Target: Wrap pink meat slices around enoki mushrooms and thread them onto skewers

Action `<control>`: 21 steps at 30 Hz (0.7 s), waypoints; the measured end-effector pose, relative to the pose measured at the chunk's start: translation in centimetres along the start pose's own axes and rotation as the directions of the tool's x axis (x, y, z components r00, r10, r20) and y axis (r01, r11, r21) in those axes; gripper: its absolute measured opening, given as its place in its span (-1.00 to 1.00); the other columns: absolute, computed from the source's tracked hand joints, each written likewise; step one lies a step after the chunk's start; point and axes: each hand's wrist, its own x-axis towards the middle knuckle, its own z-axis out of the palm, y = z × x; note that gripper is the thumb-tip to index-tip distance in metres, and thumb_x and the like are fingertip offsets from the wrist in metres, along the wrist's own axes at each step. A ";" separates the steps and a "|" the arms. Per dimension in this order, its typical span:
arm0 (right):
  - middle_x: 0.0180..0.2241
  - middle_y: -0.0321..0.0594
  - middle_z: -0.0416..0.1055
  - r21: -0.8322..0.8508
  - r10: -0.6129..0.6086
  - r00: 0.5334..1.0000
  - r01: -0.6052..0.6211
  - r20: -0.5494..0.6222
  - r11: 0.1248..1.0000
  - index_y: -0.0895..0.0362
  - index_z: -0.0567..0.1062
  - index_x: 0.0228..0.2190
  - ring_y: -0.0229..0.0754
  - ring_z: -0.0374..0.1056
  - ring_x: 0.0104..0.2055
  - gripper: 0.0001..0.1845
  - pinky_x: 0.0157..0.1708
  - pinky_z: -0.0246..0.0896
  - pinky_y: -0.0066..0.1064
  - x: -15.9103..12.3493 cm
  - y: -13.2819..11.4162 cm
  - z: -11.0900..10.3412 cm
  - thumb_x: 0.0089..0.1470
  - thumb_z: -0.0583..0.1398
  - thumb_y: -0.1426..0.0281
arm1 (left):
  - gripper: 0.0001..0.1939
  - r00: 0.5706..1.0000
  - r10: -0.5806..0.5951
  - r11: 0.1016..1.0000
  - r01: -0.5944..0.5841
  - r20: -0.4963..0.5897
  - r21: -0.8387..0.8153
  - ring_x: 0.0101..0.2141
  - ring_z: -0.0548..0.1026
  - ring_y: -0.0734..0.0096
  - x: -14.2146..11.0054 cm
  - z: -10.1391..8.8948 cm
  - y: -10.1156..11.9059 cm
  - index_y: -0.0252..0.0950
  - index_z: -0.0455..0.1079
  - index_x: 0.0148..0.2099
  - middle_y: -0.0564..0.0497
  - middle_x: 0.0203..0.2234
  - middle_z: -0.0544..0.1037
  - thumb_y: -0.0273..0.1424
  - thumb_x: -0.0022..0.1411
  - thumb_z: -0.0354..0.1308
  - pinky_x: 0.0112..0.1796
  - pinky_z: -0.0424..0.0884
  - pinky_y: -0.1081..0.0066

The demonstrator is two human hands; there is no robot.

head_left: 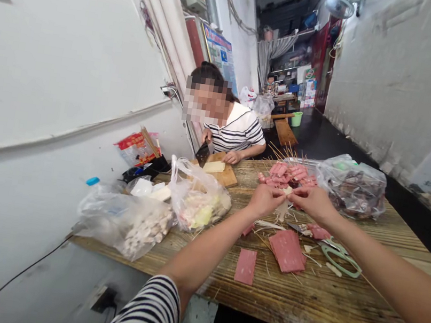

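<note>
My left hand (pixel 267 200) and my right hand (pixel 310 201) meet above the table, fingertips closed on a small bunch of pale, stringy enoki mushrooms (pixel 282 210). The strands hang down between the two hands. Just below lie a stack of thin pink ham slices (pixel 288 251) and one single pink slice (pixel 245 266). Scissors with light green handles (pixel 341 258) rest to the right, beside a folded pink piece (pixel 318 231). Behind my hands is a pile of pink rolls on wooden skewers (pixel 288 175). Loose pale strands are scattered around.
Across the table a person (pixel 234 126) holds a knife (pixel 202 154) at a cutting board (pixel 227 177) with a pale slab on it. Plastic bags of pale food (pixel 198 196) (pixel 125 223) stand at the left. Another filled bag (pixel 351 187) sits at the right.
</note>
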 end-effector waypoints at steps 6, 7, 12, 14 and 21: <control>-0.69 -0.33 0.33 -0.156 -0.095 0.990 0.078 -0.105 0.985 0.16 0.45 -0.68 -0.30 0.19 -0.57 -0.81 -0.56 -0.04 -0.46 0.0 -0.2 0.3 -0.24 0.18 0.30 | -0.78 0.999 0.048 0.998 -0.048 -0.023 0.029 -0.60 0.20 0.61 0.0 0.3 0.4 -0.42 0.52 -0.53 0.17 -0.73 0.30 -0.46 0.09 0.15 -0.55 0.02 0.56; -0.69 -0.33 0.33 -0.172 -0.091 0.988 0.069 -0.123 0.983 0.16 0.44 -0.69 -0.30 0.19 -0.57 -0.82 -0.56 -0.05 -0.46 0.1 -0.2 0.4 -0.24 0.18 0.31 | -0.78 0.998 0.048 0.998 -0.047 -0.034 0.034 -0.60 0.20 0.60 0.0 0.4 0.5 -0.41 0.52 -0.54 0.17 -0.73 0.30 -0.46 0.09 0.15 -0.55 0.02 0.56; -0.68 -0.30 0.34 -0.201 -0.064 0.988 0.035 -0.138 0.979 0.15 0.41 -0.72 -0.28 0.21 -0.57 -0.75 -0.56 -0.07 -0.45 0.0 -0.4 0.7 -0.21 0.18 0.25 | -0.79 0.988 0.073 0.993 -0.059 -0.135 0.101 -0.57 0.31 0.55 -0.2 0.5 0.9 -0.39 0.54 -0.52 0.13 -0.69 0.44 -0.50 0.10 0.15 -0.50 0.13 0.55; -0.67 -0.30 0.37 -0.180 -0.062 0.988 0.036 -0.144 0.983 0.15 0.44 -0.70 -0.28 0.22 -0.57 -0.78 -0.56 -0.04 -0.45 0.1 0.0 0.4 -0.22 0.20 0.26 | -0.81 0.983 0.095 0.990 -0.077 -0.158 0.114 -0.55 0.37 0.52 -0.1 0.1 1.0 -0.36 0.56 -0.47 0.10 -0.63 0.52 -0.50 0.12 0.15 -0.47 0.20 0.55; -0.76 -0.32 0.27 0.142 0.225 0.922 -0.188 -0.315 0.972 0.12 0.39 -0.73 -0.30 0.15 -0.67 -0.88 -0.65 0.02 -0.44 1.7 4.5 -4.6 -0.30 0.24 0.41 | -0.73 0.961 0.170 0.903 -0.064 -0.218 0.424 -0.37 0.52 0.36 0.6 -2.7 -0.2 -0.36 0.57 -0.36 -0.07 -0.42 0.62 -0.44 0.26 0.05 -0.26 0.34 0.44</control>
